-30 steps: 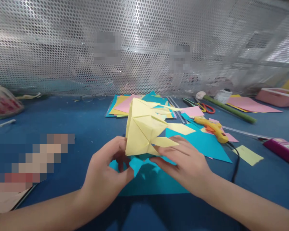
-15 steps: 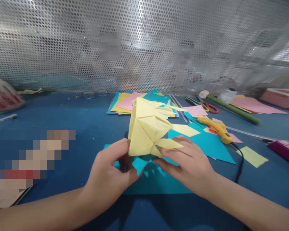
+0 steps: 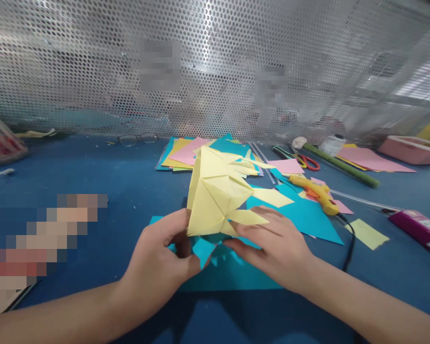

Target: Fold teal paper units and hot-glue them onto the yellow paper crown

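A pale yellow folded-paper craft (image 3: 215, 191), with creased panels and pointed flaps, is held up between my two hands. My left hand (image 3: 165, 253) is closed around its lower left side. My right hand (image 3: 275, 239) grips its lower right edge, fingers beside a pointed flap. Between the thumbs, a small blue paper piece (image 3: 203, 251) sticks out below the craft; how it joins the yellow paper is hidden. Beneath my hands, a blue paper sheet (image 3: 232, 279) lies flat. Some fingertips are hidden behind the paper.
A yellow glue gun (image 3: 317, 193) with a black cord lies to the right on blue paper. Stacked coloured paper (image 3: 186, 153), red-handled scissors (image 3: 311, 163), a green stick (image 3: 344, 166) and a pink basket (image 3: 412, 149) stand behind. Another person's blurred arm reaches in at left.
The view has turned slightly to the right, so the table items sit a little further left. My hands keep the same hold on the yellow paper craft.
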`<control>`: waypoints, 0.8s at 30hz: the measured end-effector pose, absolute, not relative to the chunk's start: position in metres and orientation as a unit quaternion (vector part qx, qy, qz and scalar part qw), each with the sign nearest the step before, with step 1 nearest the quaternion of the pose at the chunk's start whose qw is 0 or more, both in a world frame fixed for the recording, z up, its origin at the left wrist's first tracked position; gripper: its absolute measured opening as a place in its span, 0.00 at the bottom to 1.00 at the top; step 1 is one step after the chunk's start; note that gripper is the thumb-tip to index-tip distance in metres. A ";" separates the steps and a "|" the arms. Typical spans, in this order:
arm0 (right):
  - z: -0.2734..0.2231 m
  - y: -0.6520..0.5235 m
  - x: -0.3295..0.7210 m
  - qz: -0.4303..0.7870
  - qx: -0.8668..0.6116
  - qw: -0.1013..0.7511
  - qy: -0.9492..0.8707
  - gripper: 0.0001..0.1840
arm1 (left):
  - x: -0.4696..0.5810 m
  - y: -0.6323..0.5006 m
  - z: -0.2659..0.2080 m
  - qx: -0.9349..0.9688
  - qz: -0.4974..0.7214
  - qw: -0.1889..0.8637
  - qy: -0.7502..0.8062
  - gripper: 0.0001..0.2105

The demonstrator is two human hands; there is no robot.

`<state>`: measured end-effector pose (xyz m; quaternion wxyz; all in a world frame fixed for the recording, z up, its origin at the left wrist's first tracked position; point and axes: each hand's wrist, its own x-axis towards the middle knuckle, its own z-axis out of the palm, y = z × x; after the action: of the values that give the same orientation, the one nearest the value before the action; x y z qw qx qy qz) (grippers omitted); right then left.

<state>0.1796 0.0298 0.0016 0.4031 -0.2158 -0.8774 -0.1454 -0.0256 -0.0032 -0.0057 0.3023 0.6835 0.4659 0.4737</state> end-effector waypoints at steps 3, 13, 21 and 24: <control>0.001 0.031 0.180 -0.141 -0.217 0.406 -0.876 0.09 | -0.026 -0.002 -0.007 0.688 0.466 0.311 0.461 0.13; 0.001 0.030 0.178 -0.137 -0.207 0.413 -0.876 0.06 | -0.028 0.000 -0.011 0.692 0.451 0.319 0.465 0.15; 0.001 0.031 0.178 -0.128 -0.204 0.417 -0.876 0.05 | -0.028 -0.003 -0.012 0.667 0.447 0.333 0.494 0.11; 0.002 0.031 0.177 -0.122 -0.201 0.420 -0.877 0.06 | -0.027 -0.003 -0.012 0.654 0.446 0.339 0.508 0.13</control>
<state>0.1773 0.0311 0.0021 0.4197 -0.2006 -0.8767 -0.1225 -0.0274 -0.0034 -0.0123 0.3393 0.6539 0.5083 0.4460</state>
